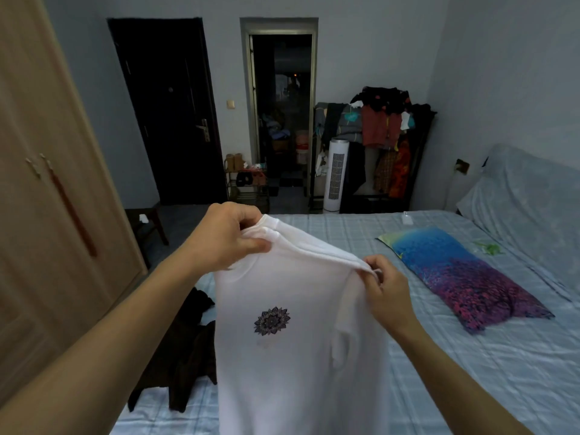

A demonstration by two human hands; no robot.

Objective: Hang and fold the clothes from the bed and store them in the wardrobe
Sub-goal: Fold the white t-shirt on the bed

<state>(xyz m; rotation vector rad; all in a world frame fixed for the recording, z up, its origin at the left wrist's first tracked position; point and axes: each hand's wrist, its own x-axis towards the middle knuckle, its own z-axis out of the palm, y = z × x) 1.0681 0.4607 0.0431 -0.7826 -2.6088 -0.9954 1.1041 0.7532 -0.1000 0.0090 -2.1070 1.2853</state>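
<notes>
Held up over the near edge of the bed, the white T-shirt hangs lengthwise straight down from both grips — left hand pinching the farther, higher shoulder, right hand the nearer, lower one.

Two bare forearms, no sleeves in sight up to the frame's lower edge, no watch, bracelet or rings showing, left hand and right hand ungloved, short plain fingernails, nothing marked on them
</notes>
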